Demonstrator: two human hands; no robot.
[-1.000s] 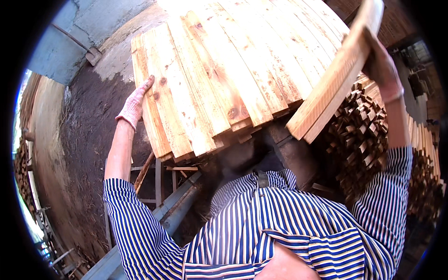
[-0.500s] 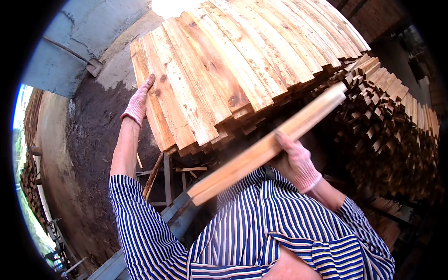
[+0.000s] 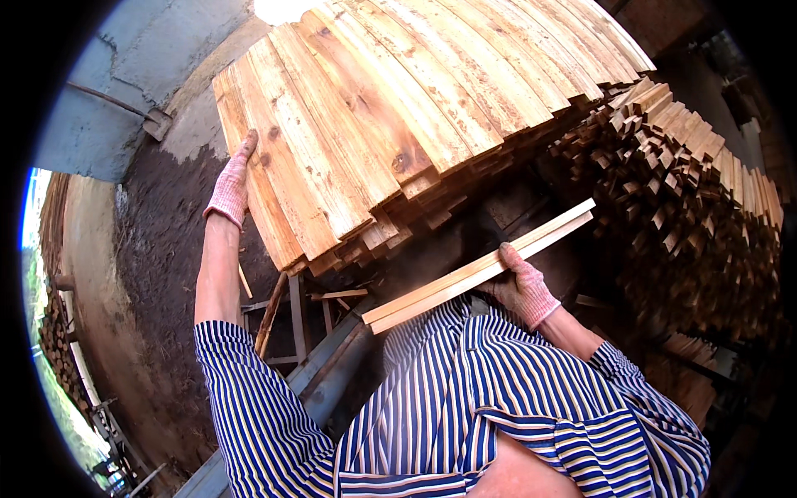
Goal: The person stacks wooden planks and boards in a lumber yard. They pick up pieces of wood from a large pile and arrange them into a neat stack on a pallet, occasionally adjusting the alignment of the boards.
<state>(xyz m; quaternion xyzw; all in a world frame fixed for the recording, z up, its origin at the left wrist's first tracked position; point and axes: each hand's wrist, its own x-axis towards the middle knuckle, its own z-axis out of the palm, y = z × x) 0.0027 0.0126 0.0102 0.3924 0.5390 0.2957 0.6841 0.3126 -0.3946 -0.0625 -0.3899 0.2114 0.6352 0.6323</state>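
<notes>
Most of our right hand is in sight, but the fingers beneath the pair of wooden strips are covered; with the thumb laid on top, they are clamped on the strips, which slant across in front of our striped shirt. Our left hand lies against the left edge of the stack of boards; its fingers are partly hidden, so we cannot tell whether they grip. Deep shadow blurs what lies under the stack, glare whitens a patch by its far end, and the lower part of the pile of sticks at right fades into darkness. The strips are pale, straight and slender; the boards are wider, flat and knotty, with uneven ends. Our gloves are pinkish knit, dirty at the tips. A shovel shows beside a rough bluish wall.
</notes>
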